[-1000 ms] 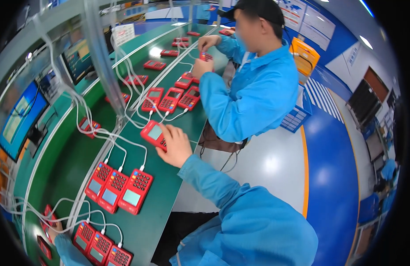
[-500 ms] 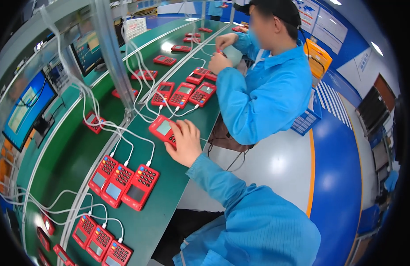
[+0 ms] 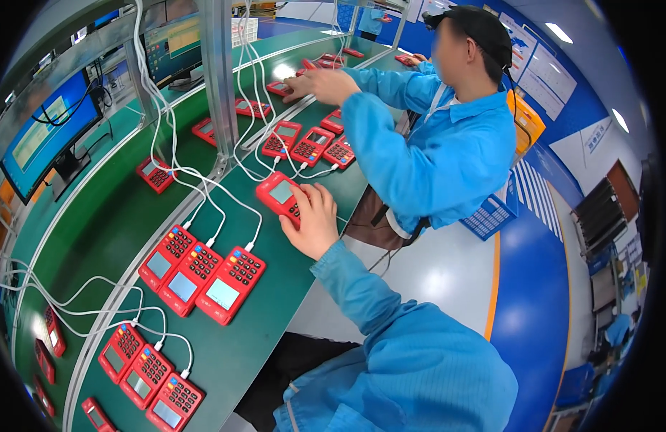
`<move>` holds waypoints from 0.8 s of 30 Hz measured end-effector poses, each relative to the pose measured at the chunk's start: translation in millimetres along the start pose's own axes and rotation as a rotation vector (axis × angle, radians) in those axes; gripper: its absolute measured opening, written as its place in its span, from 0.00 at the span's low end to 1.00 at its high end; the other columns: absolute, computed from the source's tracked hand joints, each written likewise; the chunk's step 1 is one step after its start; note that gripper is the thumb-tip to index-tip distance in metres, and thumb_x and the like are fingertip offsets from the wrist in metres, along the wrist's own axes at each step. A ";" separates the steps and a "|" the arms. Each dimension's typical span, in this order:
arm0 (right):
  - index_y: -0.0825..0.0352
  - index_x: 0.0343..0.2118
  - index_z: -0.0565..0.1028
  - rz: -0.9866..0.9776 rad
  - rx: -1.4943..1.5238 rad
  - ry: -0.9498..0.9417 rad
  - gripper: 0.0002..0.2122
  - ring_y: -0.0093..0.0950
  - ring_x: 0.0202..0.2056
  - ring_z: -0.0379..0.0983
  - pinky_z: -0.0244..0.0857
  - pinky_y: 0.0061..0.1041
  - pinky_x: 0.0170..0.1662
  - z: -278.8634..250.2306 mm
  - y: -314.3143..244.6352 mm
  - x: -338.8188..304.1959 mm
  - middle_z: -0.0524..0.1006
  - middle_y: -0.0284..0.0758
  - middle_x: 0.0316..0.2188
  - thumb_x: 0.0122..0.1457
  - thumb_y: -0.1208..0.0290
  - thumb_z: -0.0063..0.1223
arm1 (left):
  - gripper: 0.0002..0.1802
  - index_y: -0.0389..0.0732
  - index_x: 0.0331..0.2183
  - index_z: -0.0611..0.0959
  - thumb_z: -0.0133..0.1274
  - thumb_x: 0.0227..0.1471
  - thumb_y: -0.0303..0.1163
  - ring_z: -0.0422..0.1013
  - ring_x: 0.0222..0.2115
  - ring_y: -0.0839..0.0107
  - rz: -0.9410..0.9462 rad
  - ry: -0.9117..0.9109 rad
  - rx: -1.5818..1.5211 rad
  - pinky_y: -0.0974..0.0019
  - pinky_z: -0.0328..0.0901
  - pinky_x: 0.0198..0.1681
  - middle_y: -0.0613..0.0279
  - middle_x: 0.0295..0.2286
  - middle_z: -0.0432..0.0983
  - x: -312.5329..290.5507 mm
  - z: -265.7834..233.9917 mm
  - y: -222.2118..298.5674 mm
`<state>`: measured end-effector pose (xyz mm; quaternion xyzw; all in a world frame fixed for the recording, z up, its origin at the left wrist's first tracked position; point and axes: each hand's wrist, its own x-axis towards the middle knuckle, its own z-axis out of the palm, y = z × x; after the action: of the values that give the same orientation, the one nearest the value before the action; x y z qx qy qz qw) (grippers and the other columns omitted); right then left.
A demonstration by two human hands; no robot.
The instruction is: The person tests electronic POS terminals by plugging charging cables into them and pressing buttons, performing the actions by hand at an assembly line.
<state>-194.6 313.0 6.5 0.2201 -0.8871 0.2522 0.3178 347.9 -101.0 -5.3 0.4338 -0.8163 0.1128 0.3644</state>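
Note:
My right hand point(image 3: 315, 223) grips the lower part of a red card payment terminal point(image 3: 279, 191), with the thumb along its near side and the fingers over its keypad. The terminal's screen faces up; whether it rests on the bench or is slightly raised, I cannot tell. Just beyond it, three red terminals point(image 3: 313, 146) lie side by side with white cables plugged in. Nearer to me lies another cabled row of three, including a terminal with a lit screen point(image 3: 232, 284). A third cabled row point(image 3: 151, 376) is at the lower left. My left hand is out of view.
A co-worker in blue point(image 3: 433, 137) stands at the far side, one hand point(image 3: 333, 86) over the bench. White cables point(image 3: 171, 137) hang beside a metal post point(image 3: 219, 79). More terminals point(image 3: 156, 175) lie in the green channel. A monitor point(image 3: 48, 144) stands left; a blue crate point(image 3: 491, 216) is behind the co-worker.
The view has shifted slightly. My right hand stays on the terminal. The co-worker's hands have reached left across the bench. The nearer row's right-hand terminal has lit its screen, dark before.

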 end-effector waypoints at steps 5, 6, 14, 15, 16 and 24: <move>0.65 0.52 0.69 -0.033 -0.020 0.060 0.27 0.47 0.55 0.58 0.53 0.49 0.56 1.5 -3.9 2.4 0.66 0.41 0.51 0.49 0.62 0.61 | 0.26 0.46 0.38 0.84 0.65 0.44 0.55 0.75 0.29 0.60 -0.102 -0.026 0.001 0.58 0.74 0.30 0.52 0.36 0.75 -4.0 6.3 -12.8; 0.65 0.52 0.70 -0.056 -0.031 0.061 0.27 0.47 0.55 0.58 0.53 0.49 0.56 4.0 -6.9 5.3 0.67 0.41 0.51 0.48 0.62 0.61 | 0.28 0.47 0.40 0.83 0.64 0.44 0.58 0.76 0.30 0.59 -0.065 0.020 0.113 0.57 0.74 0.30 0.53 0.36 0.74 -8.1 5.4 -20.5; 0.68 0.51 0.70 -0.130 0.010 0.054 0.26 0.47 0.53 0.62 0.57 0.47 0.54 0.8 6.4 4.5 0.68 0.45 0.49 0.49 0.64 0.61 | 0.19 0.31 0.49 0.74 0.51 0.54 0.23 0.68 0.46 0.59 0.023 0.031 -0.458 0.62 0.62 0.54 0.49 0.45 0.69 37.7 34.7 -21.0; 0.67 0.52 0.70 -0.100 0.003 0.037 0.26 0.46 0.54 0.61 0.55 0.46 0.56 0.7 5.1 2.2 0.68 0.44 0.50 0.50 0.65 0.60 | 0.18 0.32 0.49 0.74 0.50 0.56 0.23 0.69 0.45 0.65 -0.074 -0.011 -0.656 0.66 0.62 0.52 0.53 0.46 0.70 53.1 34.8 3.5; 0.66 0.53 0.70 -0.080 0.032 0.011 0.26 0.45 0.55 0.61 0.54 0.45 0.57 3.0 4.3 0.8 0.68 0.44 0.51 0.50 0.65 0.60 | 0.17 0.34 0.49 0.75 0.49 0.58 0.24 0.70 0.43 0.69 -0.097 0.060 -0.848 0.71 0.64 0.46 0.58 0.45 0.71 61.7 50.2 9.2; 0.65 0.54 0.70 -0.138 -0.014 -0.034 0.26 0.44 0.56 0.60 0.51 0.46 0.59 11.3 4.8 -4.4 0.67 0.43 0.52 0.52 0.63 0.59 | 0.16 0.39 0.47 0.78 0.54 0.59 0.35 0.56 0.24 0.89 -0.484 -0.155 -1.088 0.80 0.52 0.24 0.75 0.31 0.72 77.8 148.5 81.0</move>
<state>-199.3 311.0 -5.5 0.2829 -0.8768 0.2199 0.3208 182.2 -175.5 -46.0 0.3652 -0.6591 -0.4393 0.4891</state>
